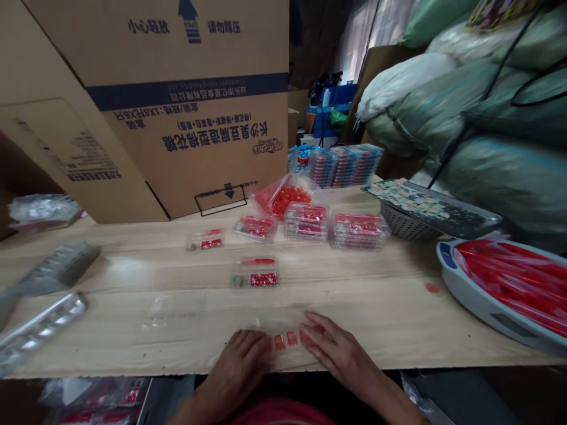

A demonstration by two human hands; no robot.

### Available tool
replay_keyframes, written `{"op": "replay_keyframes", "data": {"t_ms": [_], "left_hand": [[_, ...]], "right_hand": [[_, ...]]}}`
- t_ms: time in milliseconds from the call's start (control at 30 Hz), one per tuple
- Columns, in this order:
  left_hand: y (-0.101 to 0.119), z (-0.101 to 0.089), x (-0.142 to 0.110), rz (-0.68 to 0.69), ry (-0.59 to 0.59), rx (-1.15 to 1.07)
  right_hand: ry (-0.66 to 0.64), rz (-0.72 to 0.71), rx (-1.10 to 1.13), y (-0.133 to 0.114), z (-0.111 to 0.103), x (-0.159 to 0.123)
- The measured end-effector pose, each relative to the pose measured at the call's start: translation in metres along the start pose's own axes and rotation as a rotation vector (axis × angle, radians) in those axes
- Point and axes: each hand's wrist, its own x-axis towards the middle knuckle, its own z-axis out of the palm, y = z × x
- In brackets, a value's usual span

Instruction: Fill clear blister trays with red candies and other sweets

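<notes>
Across the wooden table, on the right, a pale basin brimmed with red packets; near it, a dark tray of pale squares sat over a perforated basket. Farther back, a clear bag held red bits. At the near edge, red pieces lay in a row between the hands. The left hand curled, fingers together, beside them; the right hand reached over the row's end, fingers slightly apart. Whether either pinched anything, I couldn't tell.

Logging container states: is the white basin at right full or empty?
Full: red pieces fill the basin to its rim.
</notes>
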Motion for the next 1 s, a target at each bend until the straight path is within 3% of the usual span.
{"op": "replay_keyframes", "data": {"t_ms": [133,200,267,333,433,567,700,800,900,1000], "left_hand": [[-0.025,-0.030,0.026,-0.166,0.207,-0.054],[-0.049,-0.049,0.051,-0.350,0.263,-0.127],[-0.079,-0.061,0.079,-0.509,0.249,-0.179],[-0.109,-0.062,0.104,-0.569,0.239,-0.187],[-0.140,-0.048,0.121,-0.631,0.252,-0.185],[-0.153,-0.030,0.115,-0.624,0.282,-0.200],[-0.152,-0.022,0.109,-0.589,0.291,-0.229],[-0.147,-0.022,0.109,-0.582,0.303,-0.255],[-0.142,-0.042,0.087,-0.609,0.327,-0.285],[-0.144,-0.082,0.030,-0.647,0.418,-0.085]], "right_hand": [[0.132,0.046,0.204,-0.001,0.007,0.064],[0.177,0.192,0.271,0.006,0.013,0.106],[0.134,0.351,0.221,0.016,0.022,0.146],[0.079,0.431,0.117,0.026,0.031,0.174],[0.041,0.441,0.023,0.037,0.044,0.188],[-0.003,0.358,-0.038,0.039,0.051,0.181],[-0.287,0.091,-0.095,0.032,0.047,0.181],[-0.433,-0.003,-0.175,0.023,0.039,0.188],[-0.439,-0.058,-0.227,0.015,0.022,0.206],[-0.268,-0.044,-0.328,0.017,0.005,0.241]]}}
